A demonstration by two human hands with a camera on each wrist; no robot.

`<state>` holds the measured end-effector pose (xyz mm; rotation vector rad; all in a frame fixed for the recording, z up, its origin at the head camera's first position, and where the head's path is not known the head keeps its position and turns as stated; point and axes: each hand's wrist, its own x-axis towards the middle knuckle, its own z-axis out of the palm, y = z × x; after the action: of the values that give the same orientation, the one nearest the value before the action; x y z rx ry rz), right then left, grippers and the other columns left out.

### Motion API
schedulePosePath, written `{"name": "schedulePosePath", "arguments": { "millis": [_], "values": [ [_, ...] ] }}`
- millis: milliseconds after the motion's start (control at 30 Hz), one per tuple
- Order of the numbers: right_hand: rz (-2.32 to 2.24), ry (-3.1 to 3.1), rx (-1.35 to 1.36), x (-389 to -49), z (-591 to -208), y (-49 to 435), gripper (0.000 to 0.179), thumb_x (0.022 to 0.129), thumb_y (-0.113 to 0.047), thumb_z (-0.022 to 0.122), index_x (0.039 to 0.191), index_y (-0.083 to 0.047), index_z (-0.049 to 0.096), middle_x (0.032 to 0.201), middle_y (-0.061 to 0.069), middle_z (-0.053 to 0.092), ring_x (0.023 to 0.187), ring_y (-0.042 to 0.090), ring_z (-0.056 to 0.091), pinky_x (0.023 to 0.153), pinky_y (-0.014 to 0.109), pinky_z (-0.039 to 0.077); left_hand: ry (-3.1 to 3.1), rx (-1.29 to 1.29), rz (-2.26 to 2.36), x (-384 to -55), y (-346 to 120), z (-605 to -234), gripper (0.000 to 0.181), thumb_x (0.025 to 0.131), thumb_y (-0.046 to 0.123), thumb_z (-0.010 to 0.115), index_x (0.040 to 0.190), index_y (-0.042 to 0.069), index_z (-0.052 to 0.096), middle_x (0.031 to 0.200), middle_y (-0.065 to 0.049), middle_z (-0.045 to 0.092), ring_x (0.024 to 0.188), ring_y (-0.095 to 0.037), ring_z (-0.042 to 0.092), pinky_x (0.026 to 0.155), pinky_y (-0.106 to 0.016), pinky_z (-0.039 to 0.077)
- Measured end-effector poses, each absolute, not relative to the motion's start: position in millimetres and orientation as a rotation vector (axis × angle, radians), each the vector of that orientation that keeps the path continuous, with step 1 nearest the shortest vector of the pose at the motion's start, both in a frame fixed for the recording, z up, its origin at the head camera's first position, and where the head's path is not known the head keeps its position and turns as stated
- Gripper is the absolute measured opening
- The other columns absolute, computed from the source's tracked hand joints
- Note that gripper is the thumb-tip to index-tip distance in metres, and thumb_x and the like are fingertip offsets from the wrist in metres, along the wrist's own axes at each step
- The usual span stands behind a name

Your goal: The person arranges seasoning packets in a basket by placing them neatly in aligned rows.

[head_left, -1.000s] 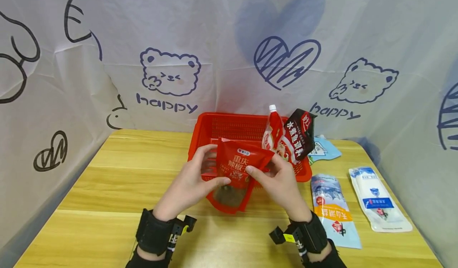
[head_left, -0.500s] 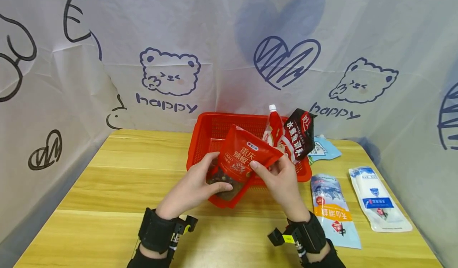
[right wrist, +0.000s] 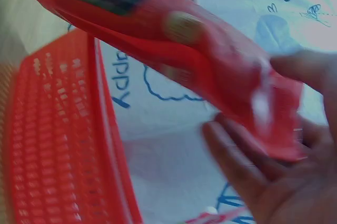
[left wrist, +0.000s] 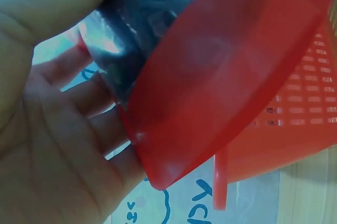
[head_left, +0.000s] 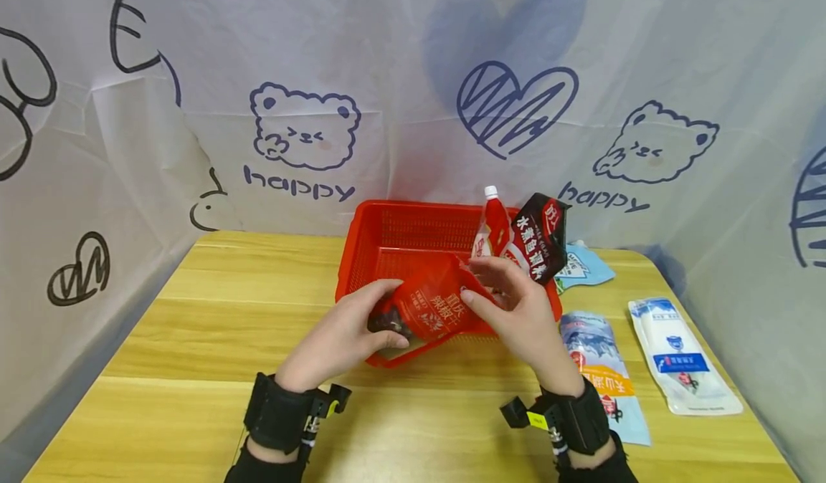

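Both hands hold a red stand-up pouch of dried chilies (head_left: 429, 307), tilted above the front of a red plastic basket (head_left: 364, 243). My left hand (head_left: 348, 336) grips its lower left part, thumb over the front near the clear window. In the left wrist view the pouch's bottom fold (left wrist: 210, 76) faces the camera. At the upper right end, my right hand (head_left: 516, 318) pinches the top edge between thumb and fingers. The right wrist view shows that crumpled top end (right wrist: 268, 113) between thumb and fingers, somewhat blurred. A red squeeze pouch with white cap (head_left: 495, 225) stands in the basket.
A black-and-red seasoning packet (head_left: 540, 236) leans at the basket's right end. Behind it a light blue packet (head_left: 584, 266) lies on the wooden table (head_left: 213, 332). Two salt bags, one blue-orange (head_left: 600, 361) and one white (head_left: 684, 361), lie to the right.
The chili pouch has turned clockwise and tipped, its top swinging toward the right. My right hand has shifted slightly right and changed its hold along the top edge. The left keeps its grip.
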<state>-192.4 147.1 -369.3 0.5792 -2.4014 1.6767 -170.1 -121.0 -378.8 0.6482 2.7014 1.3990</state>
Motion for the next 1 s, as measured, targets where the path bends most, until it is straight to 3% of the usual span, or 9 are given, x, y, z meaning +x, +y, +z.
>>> {"name": "schedulePosePath", "arguments": {
  "millis": [133,367,633,867,1000],
  "values": [
    [1.536,-2.588,0.700,-192.9,-365.9,151.6,0.048,0.092,-0.020,0.081,0.136,-0.008,0.065,0.129,0.009,0.069,0.111,0.025,0.068,0.093,0.041,0.060,2.749,0.651,1.271,-170.2,-120.5,-379.9,0.072,0.080,0.016,0.090,0.145,0.015,0.057,0.134,0.001,0.064,0.115,-0.019,0.060,0.104,-0.045,0.053],
    [1.509,-2.624,0.845,-194.0,-368.2,151.0,0.044,0.092,-0.021,0.081,0.132,-0.008,0.069,0.116,0.005,0.074,0.098,0.017,0.072,0.084,0.028,0.060,2.751,0.721,1.194,-171.1,-119.5,-382.0,0.070,0.078,0.016,0.091,0.142,0.015,0.061,0.130,0.003,0.065,0.114,-0.017,0.060,0.103,-0.042,0.052],
    [1.489,-2.533,0.779,-188.8,-362.6,150.0,0.040,0.088,-0.013,0.084,0.126,-0.006,0.071,0.114,0.009,0.074,0.094,0.021,0.073,0.081,0.034,0.063,2.795,0.725,1.272,-172.6,-119.7,-378.9,0.072,0.076,0.016,0.094,0.140,0.015,0.062,0.127,0.003,0.066,0.110,-0.017,0.060,0.097,-0.039,0.055],
    [1.551,-2.487,0.560,-187.0,-346.1,152.3,0.044,0.093,-0.015,0.080,0.133,-0.004,0.066,0.116,0.015,0.072,0.094,0.027,0.072,0.079,0.034,0.063,3.002,0.680,1.434,-172.1,-122.6,-372.8,0.086,0.077,0.019,0.094,0.151,0.014,0.051,0.149,-0.007,0.049,0.136,-0.028,0.046,0.112,-0.052,0.045],
    [1.535,-2.439,0.513,-194.7,-329.3,153.1,0.043,0.096,-0.019,0.078,0.134,-0.003,0.065,0.117,0.014,0.071,0.096,0.027,0.071,0.078,0.029,0.062,3.088,0.598,1.552,-173.2,-125.3,-372.1,0.090,0.082,0.015,0.091,0.157,0.011,0.040,0.157,-0.011,0.036,0.145,-0.029,0.036,0.116,-0.053,0.041]
  ]
}}
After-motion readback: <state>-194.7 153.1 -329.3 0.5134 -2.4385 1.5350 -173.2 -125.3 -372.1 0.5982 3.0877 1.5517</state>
